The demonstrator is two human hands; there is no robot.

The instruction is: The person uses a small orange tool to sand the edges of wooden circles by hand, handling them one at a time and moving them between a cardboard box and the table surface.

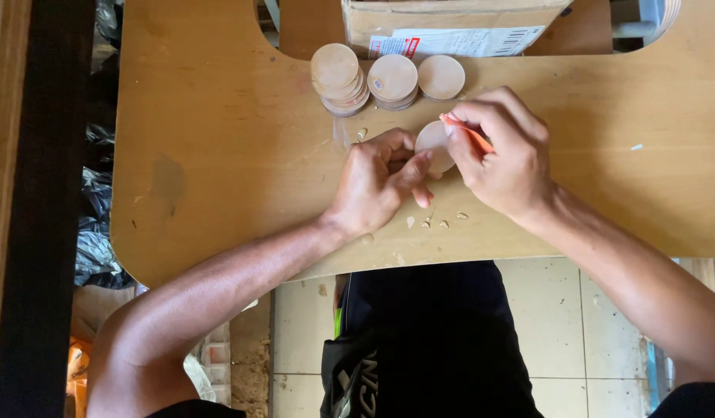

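Wooden disc [433,144] pinched in left hand [377,184], edge-trimming underway; right hand [503,155] clamped on orange tool [467,132]; stacked discs [340,79] at twelve o'clock.

Soft even daylight, sharp, faint shadows.

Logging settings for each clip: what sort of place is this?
Probably a small craft or woodworking workshop: stacks of round wooden discs on a worn plywood table, small shavings by the hands, sawdust on the floor.
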